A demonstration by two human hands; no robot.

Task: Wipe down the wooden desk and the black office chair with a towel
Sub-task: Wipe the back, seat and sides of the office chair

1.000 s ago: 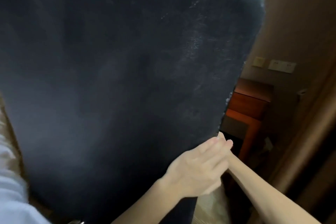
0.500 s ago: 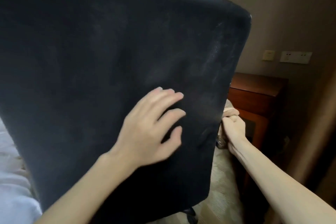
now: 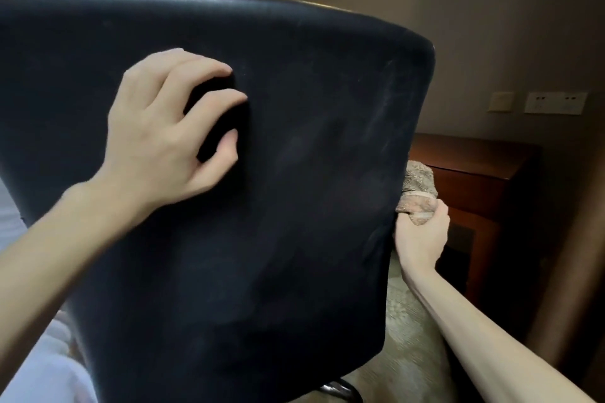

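The back of the black office chair fills most of the view, its leather scuffed with pale streaks near the right edge. My left hand hovers against the upper left of the backrest, fingers spread and loosely bent, holding nothing. My right hand is at the chair's right edge and grips a bunched beige towel, which sticks up above my fist against the edge. The wooden desk cannot be made out with certainty.
A reddish wooden cabinet stands behind the chair on the right, below wall sockets. Patterned beige carpet shows under my right arm. White bedding lies at the lower left. A chair leg peeks out below.
My left hand has moved from the chair's right edge up and left across the backrest. My right hand with the towel has come up along the right edge. The view has tilted upward.
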